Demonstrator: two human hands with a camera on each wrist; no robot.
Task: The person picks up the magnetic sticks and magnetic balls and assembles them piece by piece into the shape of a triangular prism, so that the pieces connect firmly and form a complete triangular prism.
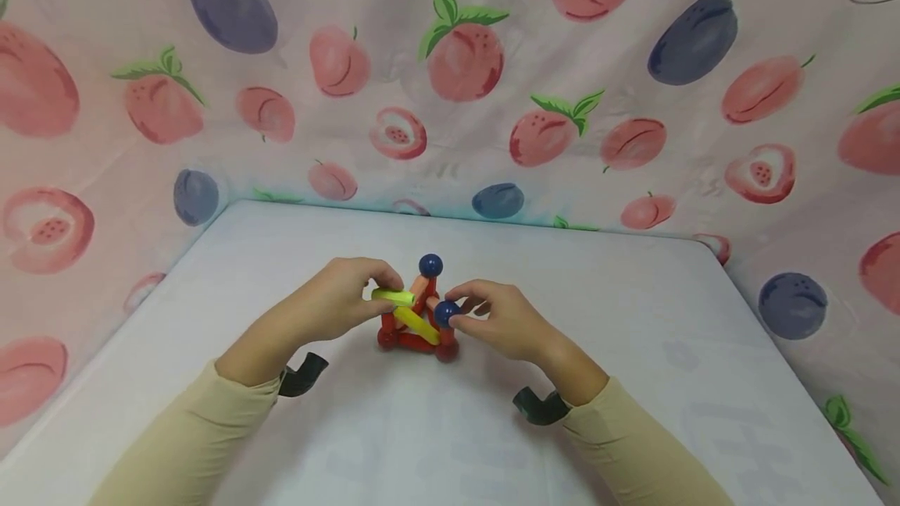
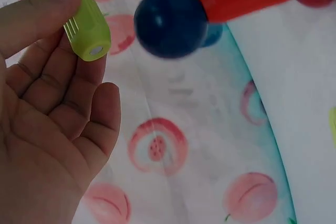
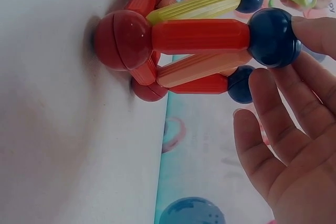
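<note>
A small frame of magnetic rods and balls stands on the white table, with red balls (image 3: 123, 40) at its base. Upright red rods (image 3: 202, 36) rise to blue balls (image 3: 273, 36), while a yellow rod (image 3: 194, 6) and an orange rod (image 3: 205, 67) slant between them. Between thumb and fingers, my left hand (image 1: 344, 299) pinches a yellow-green rod (image 2: 88, 27) beside the frame's left top; its metal end shows in the left wrist view, apart from the nearest blue ball (image 2: 170, 23). My right hand (image 1: 508, 320) pinches the front right blue ball (image 1: 446, 313).
The white table (image 1: 619, 318) spreads around the frame. A fruit-printed cloth (image 1: 281, 139) hangs behind and at the sides. Black curved pieces (image 1: 304, 375) sit at both wrists, by the beige sleeves (image 1: 204, 428).
</note>
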